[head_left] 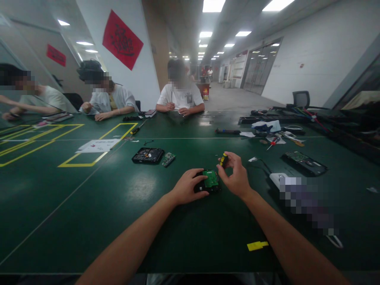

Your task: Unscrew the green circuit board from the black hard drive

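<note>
A black hard drive (214,189) with a green circuit board (211,179) on its upper face lies flat on the green table in front of me. My left hand (190,186) grips it from the left, fingers and thumb spread across its edges. Just above its right side, my right hand (236,174) pinches the yellow and black handle of a screwdriver (223,159). The screwdriver's shaft and tip cannot be made out. Farther left lie an opened black drive casing (147,155) and a loose circuit board (168,159).
Another drive (304,163) and a badge-like item with a strap (277,180) lie to the right. A red screwdriver (273,142) is among scraps at the back right. A yellow tag (257,246) lies near me. Several people sit across the green table (118,221).
</note>
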The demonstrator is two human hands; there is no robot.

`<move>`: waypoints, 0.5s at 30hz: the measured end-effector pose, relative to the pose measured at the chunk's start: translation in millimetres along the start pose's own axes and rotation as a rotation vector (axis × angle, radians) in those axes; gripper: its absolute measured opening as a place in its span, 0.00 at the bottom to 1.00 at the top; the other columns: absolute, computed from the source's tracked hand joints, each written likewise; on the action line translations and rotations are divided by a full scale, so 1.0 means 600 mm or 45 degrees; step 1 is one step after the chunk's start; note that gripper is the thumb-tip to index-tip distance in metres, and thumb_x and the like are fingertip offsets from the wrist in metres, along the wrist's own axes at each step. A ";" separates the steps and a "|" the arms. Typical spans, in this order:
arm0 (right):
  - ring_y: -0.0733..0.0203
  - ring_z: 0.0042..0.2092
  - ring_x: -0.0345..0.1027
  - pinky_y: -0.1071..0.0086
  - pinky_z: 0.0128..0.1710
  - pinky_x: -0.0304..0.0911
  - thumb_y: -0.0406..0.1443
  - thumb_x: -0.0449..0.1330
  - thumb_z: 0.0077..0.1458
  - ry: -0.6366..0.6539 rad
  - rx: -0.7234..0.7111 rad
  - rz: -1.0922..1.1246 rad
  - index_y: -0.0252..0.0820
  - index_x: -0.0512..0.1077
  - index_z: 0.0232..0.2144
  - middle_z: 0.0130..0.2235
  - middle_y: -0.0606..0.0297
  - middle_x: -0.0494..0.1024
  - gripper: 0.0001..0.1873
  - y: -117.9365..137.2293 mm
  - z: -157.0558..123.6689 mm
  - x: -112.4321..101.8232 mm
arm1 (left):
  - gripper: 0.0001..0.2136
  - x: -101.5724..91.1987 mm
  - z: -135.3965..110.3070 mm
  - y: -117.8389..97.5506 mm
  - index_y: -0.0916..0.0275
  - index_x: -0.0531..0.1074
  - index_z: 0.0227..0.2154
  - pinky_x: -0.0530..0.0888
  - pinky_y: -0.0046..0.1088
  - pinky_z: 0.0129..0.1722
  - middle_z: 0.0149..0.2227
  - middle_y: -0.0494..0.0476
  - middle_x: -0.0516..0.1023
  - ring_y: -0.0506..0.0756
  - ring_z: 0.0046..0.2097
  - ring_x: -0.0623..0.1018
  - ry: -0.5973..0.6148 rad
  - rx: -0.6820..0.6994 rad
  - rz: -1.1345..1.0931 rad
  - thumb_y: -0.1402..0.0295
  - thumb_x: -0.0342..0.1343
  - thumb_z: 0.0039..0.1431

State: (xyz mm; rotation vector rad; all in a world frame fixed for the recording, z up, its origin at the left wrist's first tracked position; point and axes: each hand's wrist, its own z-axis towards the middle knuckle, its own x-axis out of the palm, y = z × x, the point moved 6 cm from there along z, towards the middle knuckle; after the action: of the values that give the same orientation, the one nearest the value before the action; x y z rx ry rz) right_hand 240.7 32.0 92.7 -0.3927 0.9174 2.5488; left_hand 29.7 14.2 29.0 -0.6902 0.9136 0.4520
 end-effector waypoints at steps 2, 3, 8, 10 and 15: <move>0.53 0.42 0.82 0.53 0.46 0.80 0.36 0.65 0.63 0.029 0.033 0.042 0.49 0.59 0.66 0.51 0.55 0.81 0.32 -0.005 0.001 0.000 | 0.30 -0.001 0.000 -0.001 0.55 0.73 0.61 0.69 0.56 0.66 0.68 0.67 0.68 0.69 0.67 0.70 -0.002 0.007 0.003 0.49 0.68 0.59; 0.52 0.43 0.82 0.52 0.47 0.80 0.36 0.64 0.64 0.041 0.050 0.067 0.48 0.59 0.66 0.51 0.54 0.81 0.32 -0.006 0.001 0.001 | 0.30 -0.001 0.000 -0.002 0.55 0.74 0.61 0.69 0.56 0.66 0.68 0.68 0.68 0.69 0.67 0.70 -0.001 0.010 0.006 0.49 0.68 0.59; 0.51 0.45 0.83 0.51 0.48 0.80 0.38 0.65 0.64 -0.023 0.111 0.130 0.47 0.59 0.65 0.51 0.53 0.82 0.31 -0.003 0.004 -0.006 | 0.30 -0.003 -0.001 -0.004 0.57 0.73 0.61 0.68 0.57 0.67 0.69 0.70 0.65 0.70 0.68 0.69 0.030 -0.003 0.033 0.49 0.67 0.61; 0.51 0.44 0.83 0.50 0.48 0.81 0.38 0.66 0.62 -0.161 0.116 0.145 0.48 0.60 0.65 0.51 0.54 0.82 0.32 -0.001 0.005 -0.018 | 0.31 -0.003 -0.001 -0.001 0.56 0.71 0.63 0.67 0.59 0.68 0.70 0.70 0.63 0.70 0.69 0.68 0.054 -0.014 0.052 0.49 0.67 0.61; 0.52 0.45 0.83 0.51 0.50 0.81 0.39 0.66 0.63 -0.270 0.148 0.196 0.49 0.58 0.67 0.52 0.54 0.81 0.35 -0.015 0.006 -0.024 | 0.33 -0.003 0.004 0.012 0.56 0.69 0.66 0.67 0.58 0.68 0.73 0.70 0.59 0.71 0.71 0.66 0.072 -0.048 0.079 0.49 0.67 0.61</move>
State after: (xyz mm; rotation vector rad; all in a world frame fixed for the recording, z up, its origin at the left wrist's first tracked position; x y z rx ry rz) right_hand 257.0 36.5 96.2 -0.0166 1.0431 2.5943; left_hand 25.4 20.9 29.2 -0.7135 0.9835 0.5081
